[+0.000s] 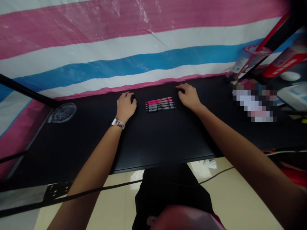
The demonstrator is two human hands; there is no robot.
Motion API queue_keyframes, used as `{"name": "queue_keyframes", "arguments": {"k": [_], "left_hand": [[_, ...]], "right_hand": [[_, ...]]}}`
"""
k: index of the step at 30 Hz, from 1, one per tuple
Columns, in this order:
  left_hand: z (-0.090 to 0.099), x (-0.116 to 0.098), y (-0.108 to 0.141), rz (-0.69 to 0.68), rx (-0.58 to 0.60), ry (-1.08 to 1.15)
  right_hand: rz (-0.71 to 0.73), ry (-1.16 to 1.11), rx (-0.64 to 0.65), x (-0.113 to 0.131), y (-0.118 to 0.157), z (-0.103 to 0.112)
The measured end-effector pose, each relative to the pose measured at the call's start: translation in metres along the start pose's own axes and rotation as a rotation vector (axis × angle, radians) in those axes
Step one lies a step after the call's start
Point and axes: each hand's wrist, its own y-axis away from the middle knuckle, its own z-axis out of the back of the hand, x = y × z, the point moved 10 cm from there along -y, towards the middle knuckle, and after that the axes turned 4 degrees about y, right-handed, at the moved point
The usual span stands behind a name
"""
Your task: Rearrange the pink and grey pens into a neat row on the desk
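Observation:
Several pens (160,104) lie side by side in a neat row on the black tabletop (153,137). The pens at the back of the row are pink; those at the front are grey and clear with dark parts. My left hand (126,106) rests on the tabletop just left of the pens, thumb apart from its fingers, open and holding nothing. A patterned band with a white piece (118,123) is round that wrist. To the right of the pens, slightly farther back, my right hand (188,95) lies on the tabletop, open, touching no pen.
A clear round plastic lid or dish (62,112) sits at the left. At the right stand a clear cup (249,60) with a red straw, a red-labelled container (283,65) and a white rounded object (290,76). A striped sheet (144,64) hangs behind. A dark cable (120,185) crosses below the front edge.

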Motion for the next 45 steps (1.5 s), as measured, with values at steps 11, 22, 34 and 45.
{"name": "queue_keyframes", "arguments": {"k": [11, 22, 34, 45], "left_hand": [[-0.01, -0.011, 0.009, -0.02, 0.012, -0.101], [-0.01, -0.019, 0.011, 0.017, 0.042, -0.113], [-0.007, -0.017, 0.011, -0.017, 0.026, -0.107], [-0.012, -0.013, 0.012, -0.028, 0.045, -0.092]], "right_hand": [[0.01, 0.166, 0.092, 0.006, 0.007, -0.015], [0.023, 0.194, 0.122, 0.013, 0.009, -0.015], [0.033, 0.169, 0.129, 0.012, 0.01, -0.016], [0.062, 0.225, 0.178, 0.015, 0.012, -0.021]]}}
